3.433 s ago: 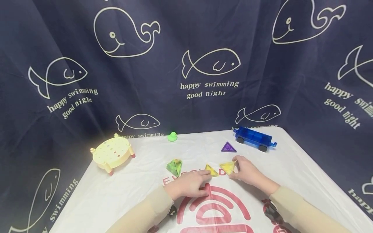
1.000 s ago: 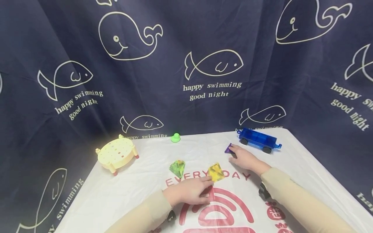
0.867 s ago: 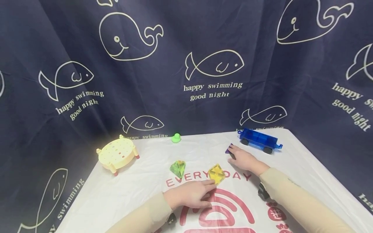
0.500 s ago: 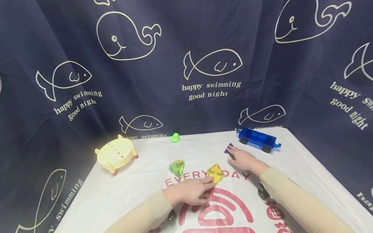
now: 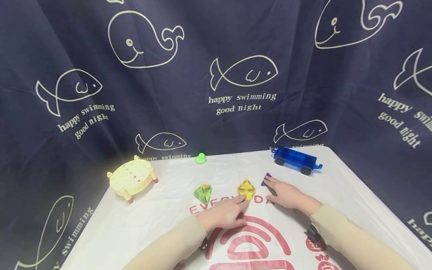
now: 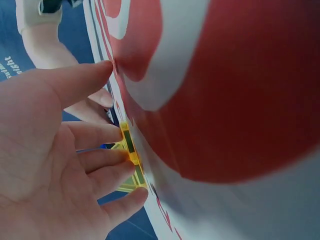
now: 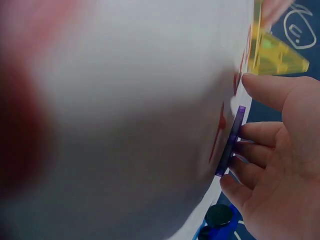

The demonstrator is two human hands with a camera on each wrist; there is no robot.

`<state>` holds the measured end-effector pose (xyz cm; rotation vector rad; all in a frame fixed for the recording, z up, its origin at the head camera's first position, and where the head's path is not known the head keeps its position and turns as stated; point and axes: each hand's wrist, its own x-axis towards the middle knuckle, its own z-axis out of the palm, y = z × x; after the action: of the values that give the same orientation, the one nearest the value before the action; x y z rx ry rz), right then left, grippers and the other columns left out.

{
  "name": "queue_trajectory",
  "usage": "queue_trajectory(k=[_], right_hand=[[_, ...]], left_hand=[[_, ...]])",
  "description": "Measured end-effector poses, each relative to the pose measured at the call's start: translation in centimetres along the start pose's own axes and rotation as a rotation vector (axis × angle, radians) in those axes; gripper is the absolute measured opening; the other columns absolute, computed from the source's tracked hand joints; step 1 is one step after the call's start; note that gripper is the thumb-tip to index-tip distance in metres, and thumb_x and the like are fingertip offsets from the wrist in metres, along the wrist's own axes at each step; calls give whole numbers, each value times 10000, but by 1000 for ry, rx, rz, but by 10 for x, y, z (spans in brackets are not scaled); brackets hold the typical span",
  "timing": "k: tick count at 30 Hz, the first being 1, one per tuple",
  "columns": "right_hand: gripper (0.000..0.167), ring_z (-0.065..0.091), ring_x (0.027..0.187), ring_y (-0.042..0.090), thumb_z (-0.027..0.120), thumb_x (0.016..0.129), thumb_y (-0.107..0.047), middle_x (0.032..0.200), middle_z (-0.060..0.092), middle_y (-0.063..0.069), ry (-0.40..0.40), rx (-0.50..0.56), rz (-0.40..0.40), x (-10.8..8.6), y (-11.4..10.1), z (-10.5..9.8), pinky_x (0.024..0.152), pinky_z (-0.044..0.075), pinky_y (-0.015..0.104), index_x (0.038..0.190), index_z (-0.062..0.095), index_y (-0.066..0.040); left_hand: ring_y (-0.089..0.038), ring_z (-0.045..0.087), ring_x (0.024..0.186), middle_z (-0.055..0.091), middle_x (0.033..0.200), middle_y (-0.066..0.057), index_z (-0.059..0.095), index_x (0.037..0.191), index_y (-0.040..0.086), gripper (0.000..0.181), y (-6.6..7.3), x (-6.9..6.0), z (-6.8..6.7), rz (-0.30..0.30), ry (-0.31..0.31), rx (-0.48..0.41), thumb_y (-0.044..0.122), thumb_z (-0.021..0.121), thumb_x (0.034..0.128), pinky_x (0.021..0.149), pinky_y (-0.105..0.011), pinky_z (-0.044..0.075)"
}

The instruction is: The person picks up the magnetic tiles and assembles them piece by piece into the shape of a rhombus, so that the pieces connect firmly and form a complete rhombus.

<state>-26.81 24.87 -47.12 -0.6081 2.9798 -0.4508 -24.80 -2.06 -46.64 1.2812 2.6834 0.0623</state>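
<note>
In the head view my left hand (image 5: 225, 214) reaches in from the lower left, its fingertips touching the near edge of a yellow diamond of two joined triangular magnetic tiles (image 5: 246, 188). The left wrist view shows its fingers extended, thumb apart, against the yellow tiles (image 6: 131, 150), part of which juts up off the table. To the right, my right hand (image 5: 287, 194) has its fingertips on a purple triangular magnetic tile (image 5: 266, 180), partly covered by them. In the right wrist view the purple tile (image 7: 231, 142) lies flat under the fingers, with the thumb clear of it.
Left of the yellow tiles sits a green translucent piece (image 5: 203, 193). A small green duck (image 5: 200, 158) stands at the back edge, a blue wheeled car base (image 5: 295, 159) at back right, and a cream round toy with legs (image 5: 131, 175) at left.
The two yellow tiles, apart earlier, are now joined. My right hand left them for the purple tile and recently drew it nearer. My left fingers have moved the yellow diamond slightly away from me.
</note>
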Motion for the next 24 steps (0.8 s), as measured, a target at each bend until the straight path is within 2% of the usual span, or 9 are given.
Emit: queue_trajectory(k=[5,12,16,20,24], right_hand=[[642,418,1392,460,721,951,-277,1523,437,274,12,22,-10,-20,-12,3,1103,386,587,1452,504,61],[668,434,1396,425,747,928,-310,1523,461,235,-25,10,-6,-40,-26,2,1097,400,580,1454,518,33],[599,474,1351,451,755,923,-272,1453,526,253,26,29,-40,-37,-25,-3,1081,410,598,1396,571,46],[539,536,1265,471,774,906,-198,1341,590,272,104,71,-57,-26,-15,-8,1045,437,615,1343,601,65],[575,581,1132,429,802,878,-208,1206,616,229,133,93,-48,-14,-2,-11,988,482,596,1327,600,89]], left_hand=[[-223,459,1406,382,1610,-93,461,1539,118,691,2,5,-2,-16,20,21,482,641,979,1113,-326,421],[-223,476,1393,384,1609,-93,469,1535,119,690,1,9,-5,-36,23,10,472,656,971,1096,-329,440],[-216,450,1413,378,1611,-97,468,1534,114,690,0,9,-7,-34,22,15,468,655,972,1104,-324,430],[-216,445,1416,381,1608,-105,471,1532,111,688,0,9,-6,-20,22,17,467,655,973,1109,-313,421],[-205,435,1423,371,1614,-94,459,1541,120,691,0,10,-5,-16,12,4,468,649,975,1125,-292,395]])
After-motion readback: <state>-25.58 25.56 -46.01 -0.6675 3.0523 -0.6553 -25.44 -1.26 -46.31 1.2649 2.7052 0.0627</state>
